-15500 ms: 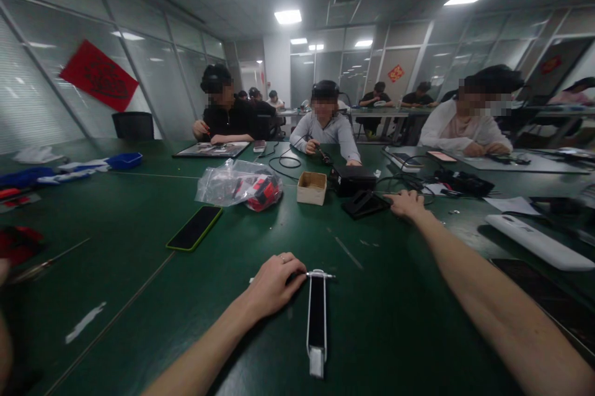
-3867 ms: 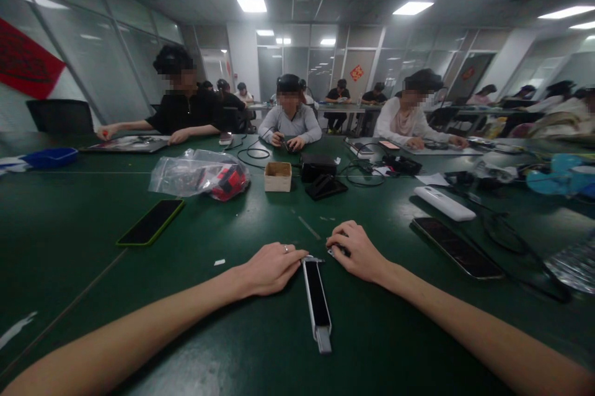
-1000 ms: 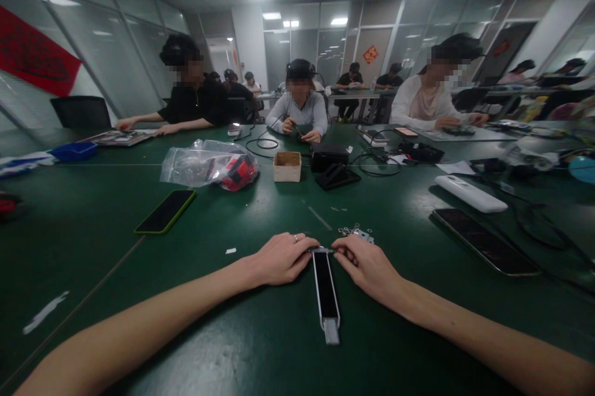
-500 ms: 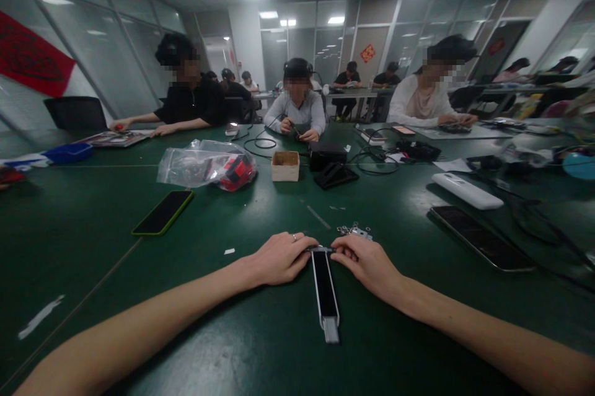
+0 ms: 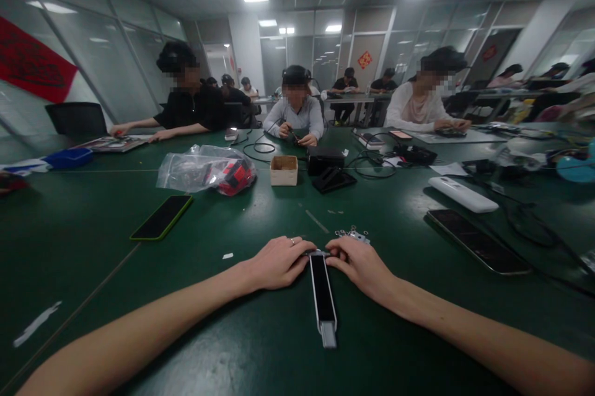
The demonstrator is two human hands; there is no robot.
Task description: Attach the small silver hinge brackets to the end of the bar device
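A slim T-shaped device (image 5: 322, 290) lies on the green table, pointing toward me. It has a long black panel in a pale frame, a narrow grey crosspiece at the far end and a grey tab at the near end. My left hand (image 5: 284, 264), with a ring on one finger, has its fingertips closed on the left end of the crosspiece. On the right end, the fingers of my right hand (image 5: 356, 259) are bent and pinched. Just beyond that hand sits a cluster of small metal rings and plates (image 5: 354, 235), partly hidden by it.
A green-edged phone (image 5: 161, 217) lies to the left, a dark phone (image 5: 478, 241) and a white oblong device (image 5: 463, 194) to the right. Farther back are a clear plastic bag (image 5: 186, 169), a small open box (image 5: 284, 171), a black stand (image 5: 333, 180) and cables. Several people sit around.
The view has shifted slightly, so the scene sits a little lower. Both hands keep their place at the device's crosspiece, with only slight finger movement.
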